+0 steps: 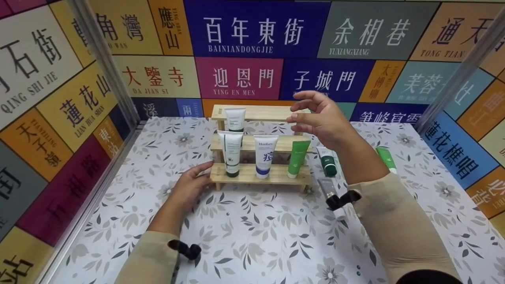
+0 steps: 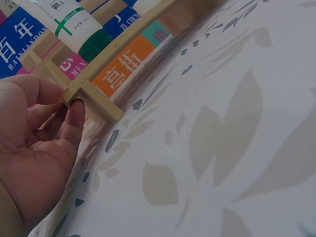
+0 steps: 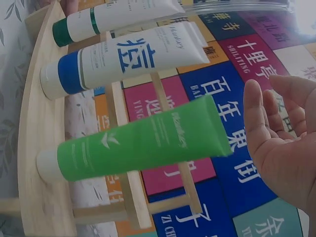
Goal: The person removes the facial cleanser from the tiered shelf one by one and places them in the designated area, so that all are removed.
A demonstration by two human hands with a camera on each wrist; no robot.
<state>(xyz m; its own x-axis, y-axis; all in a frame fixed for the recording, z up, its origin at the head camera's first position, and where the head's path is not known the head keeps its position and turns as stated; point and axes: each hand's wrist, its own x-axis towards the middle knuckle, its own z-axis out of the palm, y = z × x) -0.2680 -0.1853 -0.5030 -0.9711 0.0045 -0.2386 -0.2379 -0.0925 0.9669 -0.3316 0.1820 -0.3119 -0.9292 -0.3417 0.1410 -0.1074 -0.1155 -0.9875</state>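
Observation:
A three-tier wooden display rack (image 1: 260,180) stands on the table with squeeze tubes on it. My left hand (image 1: 191,185) pinches the left end of its lowest board, with thumb and fingers at the corner in the left wrist view. On that board stand a white tube with a dark green cap (image 1: 232,152), a white tube with a blue band (image 1: 266,154) and a green tube (image 3: 143,140). Another white tube (image 1: 235,117) stands on the top tier at left. Holding nothing, my right hand (image 1: 323,118) hovers by the rack's upper right end, fingers loosely bent.
Right of the rack lie a green-capped tube (image 1: 327,161), a grey tube (image 1: 327,186) partly behind the wrist camera, and a second green tube (image 1: 386,158) partly behind my right arm. Printed panels (image 1: 252,29) wall the flower-patterned table (image 1: 252,228) at back and sides.

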